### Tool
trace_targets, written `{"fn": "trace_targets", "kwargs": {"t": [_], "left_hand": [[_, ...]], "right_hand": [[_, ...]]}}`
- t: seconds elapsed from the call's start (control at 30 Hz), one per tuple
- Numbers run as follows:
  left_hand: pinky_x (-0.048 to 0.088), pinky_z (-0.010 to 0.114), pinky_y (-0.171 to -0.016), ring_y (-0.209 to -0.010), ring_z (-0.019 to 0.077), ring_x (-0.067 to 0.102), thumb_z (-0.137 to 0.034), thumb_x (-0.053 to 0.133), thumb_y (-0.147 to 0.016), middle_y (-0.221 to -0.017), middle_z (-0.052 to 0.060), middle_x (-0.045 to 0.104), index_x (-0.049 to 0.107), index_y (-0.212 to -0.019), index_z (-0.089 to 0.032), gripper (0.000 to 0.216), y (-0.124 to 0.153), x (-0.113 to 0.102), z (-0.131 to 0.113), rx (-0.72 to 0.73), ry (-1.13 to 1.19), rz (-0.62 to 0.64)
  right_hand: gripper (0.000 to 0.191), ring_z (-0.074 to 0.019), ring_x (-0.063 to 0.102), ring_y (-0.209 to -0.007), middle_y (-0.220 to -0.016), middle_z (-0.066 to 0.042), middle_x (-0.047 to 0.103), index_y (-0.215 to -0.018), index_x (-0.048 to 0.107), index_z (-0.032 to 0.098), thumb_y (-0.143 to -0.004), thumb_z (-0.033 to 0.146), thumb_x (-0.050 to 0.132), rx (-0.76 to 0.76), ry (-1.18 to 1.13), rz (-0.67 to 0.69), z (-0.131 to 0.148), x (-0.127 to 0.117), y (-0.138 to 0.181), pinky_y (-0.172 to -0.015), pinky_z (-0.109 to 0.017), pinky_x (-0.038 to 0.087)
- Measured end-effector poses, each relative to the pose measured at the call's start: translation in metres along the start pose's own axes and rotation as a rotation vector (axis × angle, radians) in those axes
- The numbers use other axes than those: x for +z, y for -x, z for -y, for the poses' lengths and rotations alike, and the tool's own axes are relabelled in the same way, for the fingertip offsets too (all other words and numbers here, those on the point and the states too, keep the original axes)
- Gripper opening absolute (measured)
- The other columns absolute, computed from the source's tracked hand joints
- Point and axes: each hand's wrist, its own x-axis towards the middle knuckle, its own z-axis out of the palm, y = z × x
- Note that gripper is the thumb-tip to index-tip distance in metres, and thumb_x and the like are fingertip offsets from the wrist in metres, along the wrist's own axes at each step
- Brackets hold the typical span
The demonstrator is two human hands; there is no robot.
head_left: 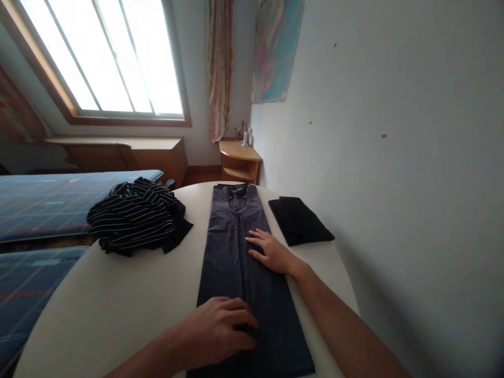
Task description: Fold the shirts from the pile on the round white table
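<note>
A pair of dark grey-blue trousers (222,252) lies lengthwise on the round white table (118,294), its waistband at the far end. Small round fastenings show near the waist. My right hand (271,251) rests flat on the right leg with its fingers spread. Closer to me, my left hand (224,328) is over the lower part of the trousers, fingers loosely bent and the thumb apart; nothing shows in its grasp. Its fingertips are partly in shadow, so I cannot tell how firmly they touch the cloth.
To the left sits a crumpled heap of black clothing with white stripes (137,218). A folded black garment (301,220) lies at the right, near the white wall (413,210). Beds with plaid covers (59,202) stand left of the table. A corner shelf (240,152) is behind it.
</note>
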Motion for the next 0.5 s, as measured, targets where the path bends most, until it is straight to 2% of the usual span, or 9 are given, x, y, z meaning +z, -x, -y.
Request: {"fn": "trace_targets", "kwargs": {"t": [0.07, 0.27, 0.4, 0.5], "left_hand": [[0.049, 0.023, -0.087, -0.105, 0.0128, 0.063, -0.031, 0.058, -0.098, -0.115, -0.004, 0.070, 0.070, -0.097, -0.028, 0.012, 0.0003, 0.0034, 0.0019, 0.040, -0.015, -0.009], [0.049, 0.021, -0.077, -0.103, 0.0113, 0.063, -0.035, 0.060, -0.096, -0.114, -0.005, 0.070, 0.069, -0.100, -0.029, 0.011, -0.0015, 0.0036, 0.0004, 0.077, -0.053, -0.014], [0.050, 0.021, -0.077, -0.102, 0.0115, 0.063, -0.044, 0.059, -0.096, -0.114, -0.004, 0.070, 0.069, -0.097, -0.028, 0.019, -0.0028, 0.0041, -0.0012, 0.111, -0.033, -0.011], [0.049, 0.020, -0.076, -0.102, 0.0115, 0.063, -0.042, 0.062, -0.094, -0.114, -0.005, 0.069, 0.067, -0.097, -0.027, 0.016, -0.0033, 0.0056, -0.0034, 0.125, -0.023, 0.008]], "right_hand": [[0.045, -0.0276, 0.034, -0.144, -0.150, -0.009, 0.048, -0.137, 0.058, 0.024, -0.094, 0.040, 0.056, -0.008, 0.003, 0.004, -0.0003, -0.0021, -0.0001, -0.119, -0.049, 0.024], [0.046, -0.0278, 0.035, -0.144, -0.149, -0.008, 0.049, -0.137, 0.058, 0.025, -0.094, 0.040, 0.057, -0.023, -0.007, -0.001, -0.0024, -0.0017, -0.0014, -0.119, -0.050, 0.026], [0.046, -0.0275, 0.035, -0.143, -0.149, -0.008, 0.049, -0.137, 0.059, 0.026, -0.093, 0.041, 0.058, -0.029, -0.010, -0.006, -0.0040, -0.0011, -0.0012, -0.119, -0.049, 0.026], [0.046, -0.0275, 0.035, -0.144, -0.150, -0.008, 0.048, -0.137, 0.058, 0.026, -0.094, 0.042, 0.056, -0.025, -0.004, 0.005, -0.0038, -0.0023, -0.0013, -0.119, -0.049, 0.025]]}}
